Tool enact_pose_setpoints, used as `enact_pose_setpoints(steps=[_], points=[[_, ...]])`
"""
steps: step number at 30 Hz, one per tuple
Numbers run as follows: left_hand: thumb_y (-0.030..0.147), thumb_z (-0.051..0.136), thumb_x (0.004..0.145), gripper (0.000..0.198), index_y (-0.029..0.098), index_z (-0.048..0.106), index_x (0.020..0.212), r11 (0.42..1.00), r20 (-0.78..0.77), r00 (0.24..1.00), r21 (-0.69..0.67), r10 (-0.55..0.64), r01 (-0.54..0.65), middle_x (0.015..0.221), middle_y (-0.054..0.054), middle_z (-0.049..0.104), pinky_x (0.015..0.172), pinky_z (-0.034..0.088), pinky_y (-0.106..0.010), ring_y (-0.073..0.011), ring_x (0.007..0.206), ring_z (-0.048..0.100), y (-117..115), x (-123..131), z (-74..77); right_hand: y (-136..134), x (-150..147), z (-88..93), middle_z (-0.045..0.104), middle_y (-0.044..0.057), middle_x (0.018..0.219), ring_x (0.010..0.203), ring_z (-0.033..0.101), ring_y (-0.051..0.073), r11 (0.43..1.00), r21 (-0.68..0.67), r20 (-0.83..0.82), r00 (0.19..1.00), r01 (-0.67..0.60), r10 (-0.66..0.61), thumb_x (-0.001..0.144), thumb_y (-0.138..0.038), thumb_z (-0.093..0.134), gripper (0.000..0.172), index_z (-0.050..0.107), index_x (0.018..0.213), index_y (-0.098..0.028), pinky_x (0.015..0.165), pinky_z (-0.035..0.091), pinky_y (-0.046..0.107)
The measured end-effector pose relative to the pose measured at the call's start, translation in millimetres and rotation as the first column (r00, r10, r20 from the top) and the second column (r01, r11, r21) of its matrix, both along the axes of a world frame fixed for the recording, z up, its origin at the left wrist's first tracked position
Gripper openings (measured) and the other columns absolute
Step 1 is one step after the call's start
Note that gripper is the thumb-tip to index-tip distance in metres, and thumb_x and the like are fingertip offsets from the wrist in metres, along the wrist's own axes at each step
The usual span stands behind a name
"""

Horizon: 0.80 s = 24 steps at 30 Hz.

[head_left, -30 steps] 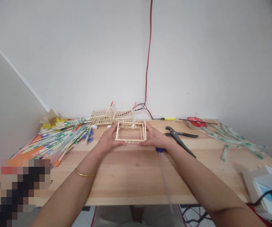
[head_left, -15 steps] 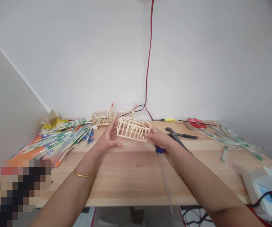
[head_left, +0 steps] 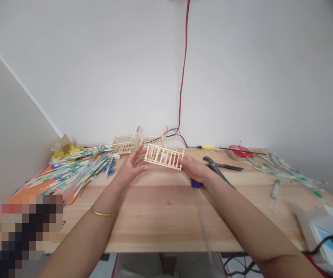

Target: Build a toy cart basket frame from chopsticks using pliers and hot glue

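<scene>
A small open box frame (head_left: pixel 163 156) built of thin wooden sticks is held up above the wooden table (head_left: pixel 166 208), turned so one slatted side faces me. My right hand (head_left: pixel 195 170) grips its right end, fingers closed on the sticks. My left hand (head_left: pixel 132 166) is at its left end with fingers spread, fingertips touching or just beside the frame. Two more stick baskets (head_left: pixel 125 143) stand behind it against the wall.
A heap of wrapped chopsticks (head_left: pixel 76 170) and blue caps (head_left: pixel 110 170) lies at the left. Black pliers (head_left: pixel 217 166), a red dish (head_left: pixel 240 151) and more wrappers (head_left: pixel 288 172) lie at the right. A grey device with a black cable (head_left: pixel 325 231) sits at the near right corner. A red-black wire (head_left: pixel 182 77) hangs down the wall.
The frame was lifted off the table and tipped from lying flat to showing its side. My left hand loosened and opened; my right hand kept hold.
</scene>
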<state>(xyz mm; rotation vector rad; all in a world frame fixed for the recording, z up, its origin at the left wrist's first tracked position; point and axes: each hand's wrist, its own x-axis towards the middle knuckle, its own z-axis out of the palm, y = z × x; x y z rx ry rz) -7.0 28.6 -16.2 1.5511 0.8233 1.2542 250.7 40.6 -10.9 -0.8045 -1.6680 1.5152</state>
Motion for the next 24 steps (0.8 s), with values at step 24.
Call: enact_pose_setpoints(steps=[24], points=[[0.024, 0.076, 0.064, 0.090, 0.022, 0.030, 0.140, 0.987, -0.076, 0.991, -0.129, -0.111, 0.101, 0.148, -0.014, 0.030, 0.109, 0.029, -0.047, -0.0301, 0.133, 0.033, -2.6, 1.7, 3.0, 3.1, 6.6, -2.5, 0.059, 0.006, 0.124, 0.113, 0.054, 0.021, 0.997, 0.004, -0.009, 0.997, -0.079, 0.079, 0.075, -0.042, 0.066, 0.059, 0.048, 0.129, -0.025, 0.099, 0.040, 0.038]])
